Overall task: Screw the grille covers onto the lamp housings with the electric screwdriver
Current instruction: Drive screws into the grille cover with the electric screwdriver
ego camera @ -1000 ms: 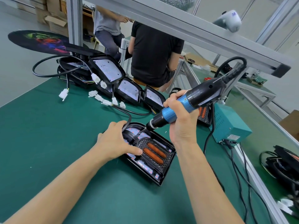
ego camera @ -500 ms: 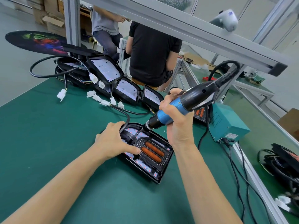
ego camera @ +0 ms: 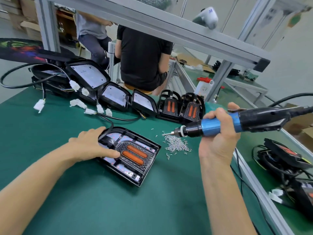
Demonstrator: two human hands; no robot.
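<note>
R hand (ego camera: 218, 133) grips screwdriver (ego camera: 237, 122), beside housing (ego camera: 132, 155).

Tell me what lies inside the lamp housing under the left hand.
Inside the lamp housing: a black grille cover with two orange lenses. The left hand hides the near-left part; no screws are discernible.

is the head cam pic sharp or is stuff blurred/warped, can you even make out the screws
Head view: the straight grey aluminium frame beam bows from wide-angle distortion; the white overhead camera and the far background smear with motion blur; the pile of small silver screws on the green mat is soft yet distinguishable; lighting is even, without harsh glare.
</note>
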